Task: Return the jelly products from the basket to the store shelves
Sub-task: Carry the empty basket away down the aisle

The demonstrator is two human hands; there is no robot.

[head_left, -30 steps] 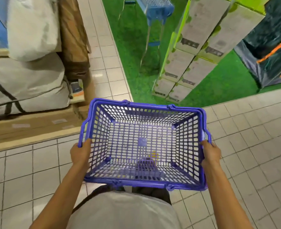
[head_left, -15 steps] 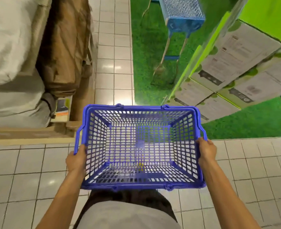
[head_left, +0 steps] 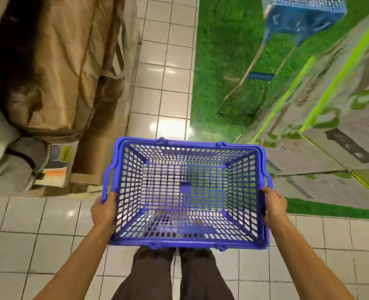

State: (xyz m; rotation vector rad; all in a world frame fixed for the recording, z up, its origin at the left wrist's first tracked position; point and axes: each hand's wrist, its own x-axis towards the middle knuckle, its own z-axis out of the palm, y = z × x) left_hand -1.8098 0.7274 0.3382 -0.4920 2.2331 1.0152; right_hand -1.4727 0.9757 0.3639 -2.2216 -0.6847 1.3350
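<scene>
The left hand (head_left: 104, 211) and the right hand (head_left: 273, 207) each grip one short end of the blue basket (head_left: 188, 240), which hangs between them with its long axis across the body. No jelly products show inside; no shelves are near.

White tiled floor (head_left: 170, 100), green turf (head_left: 218, 61), seemingly boxes (head_left: 335, 148)

White floor tiles (head_left: 166, 76) run between a green artificial grass mat (head_left: 218, 68) and brown and grey fabric bundles (head_left: 55, 68) stacked at left. On the grass stand a blue mesh stool (head_left: 298, 16) and blurred cardboard boxes (head_left: 341, 137) with lime-green edges.
</scene>
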